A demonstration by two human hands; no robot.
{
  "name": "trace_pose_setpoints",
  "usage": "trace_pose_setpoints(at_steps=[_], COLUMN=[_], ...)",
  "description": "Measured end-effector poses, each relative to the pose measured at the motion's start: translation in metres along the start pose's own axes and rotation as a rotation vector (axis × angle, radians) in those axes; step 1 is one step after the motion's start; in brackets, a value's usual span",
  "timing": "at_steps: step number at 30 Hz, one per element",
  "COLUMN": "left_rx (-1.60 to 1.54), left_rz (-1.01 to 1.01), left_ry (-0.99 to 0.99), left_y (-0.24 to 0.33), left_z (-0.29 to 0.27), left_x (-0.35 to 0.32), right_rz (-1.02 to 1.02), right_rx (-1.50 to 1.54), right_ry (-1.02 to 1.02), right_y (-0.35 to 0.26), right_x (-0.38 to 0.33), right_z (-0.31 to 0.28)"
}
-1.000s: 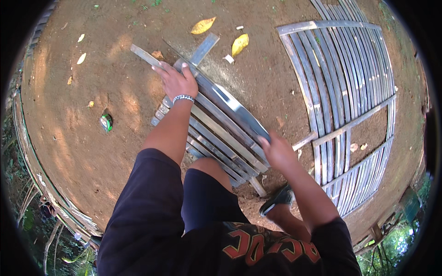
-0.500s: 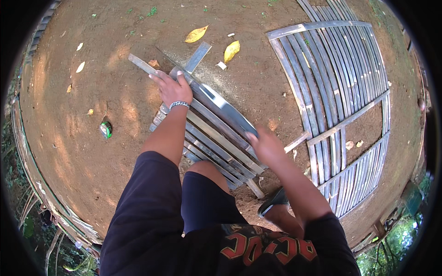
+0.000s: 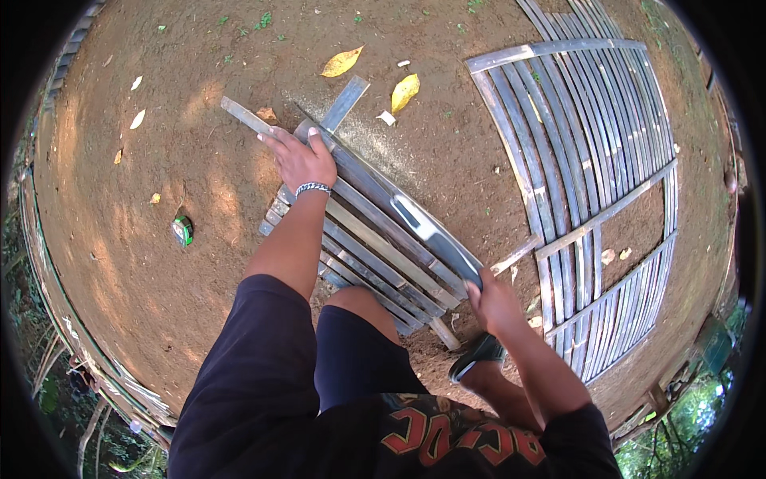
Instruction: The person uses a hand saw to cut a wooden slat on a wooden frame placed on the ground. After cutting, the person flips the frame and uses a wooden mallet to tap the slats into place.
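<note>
My right hand (image 3: 496,305) grips the near end of a handsaw (image 3: 439,239), whose long shiny blade lies along the right edge of a small panel of wooden slats (image 3: 363,227). The blade's far part is hard to make out against the wood. With fingers stretched out, my left hand (image 3: 305,160) presses flat on the panel's far end, beside a crosspiece (image 3: 243,113) that sticks out to the left. My bent knee (image 3: 363,307) rests against the panel's near left side. Pale sawdust (image 3: 371,144) is scattered on the soil along the far right edge.
A larger slatted panel (image 3: 574,144) lies on the ground to the right. A short slat (image 3: 345,104) juts out beyond the small panel. A green and black tape measure (image 3: 183,230) lies on the soil at left. Yellow leaves (image 3: 405,93) lie farther off.
My right hand has drawn the handsaw back toward me and to the right along the panel's edge. My left hand stays in nearly the same spot.
</note>
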State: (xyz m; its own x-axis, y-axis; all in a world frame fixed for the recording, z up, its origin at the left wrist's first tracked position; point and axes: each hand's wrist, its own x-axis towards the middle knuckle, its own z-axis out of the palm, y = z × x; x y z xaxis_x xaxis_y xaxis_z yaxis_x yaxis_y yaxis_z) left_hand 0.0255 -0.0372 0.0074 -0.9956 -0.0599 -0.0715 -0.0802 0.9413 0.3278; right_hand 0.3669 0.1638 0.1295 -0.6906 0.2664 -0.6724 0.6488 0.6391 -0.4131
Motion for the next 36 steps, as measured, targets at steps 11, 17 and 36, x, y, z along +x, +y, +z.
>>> trace_pose_setpoints(at_steps=[11, 17, 36], left_rx=[-0.005, 0.014, -0.029], left_rz=[0.035, 0.069, -0.276], left_ry=[-0.012, 0.027, -0.116], left_y=[0.008, 0.003, 0.044], left_z=[-0.001, 0.018, 0.026], left_x=[-0.004, -0.006, -0.169], right_rz=[0.018, -0.022, 0.181], right_rx=[-0.009, 0.065, 0.026], right_ry=[-0.019, 0.022, 0.197], right_y=[0.006, -0.034, 0.206], right_x=[0.003, 0.042, -0.228], right_z=[-0.010, -0.014, -0.112])
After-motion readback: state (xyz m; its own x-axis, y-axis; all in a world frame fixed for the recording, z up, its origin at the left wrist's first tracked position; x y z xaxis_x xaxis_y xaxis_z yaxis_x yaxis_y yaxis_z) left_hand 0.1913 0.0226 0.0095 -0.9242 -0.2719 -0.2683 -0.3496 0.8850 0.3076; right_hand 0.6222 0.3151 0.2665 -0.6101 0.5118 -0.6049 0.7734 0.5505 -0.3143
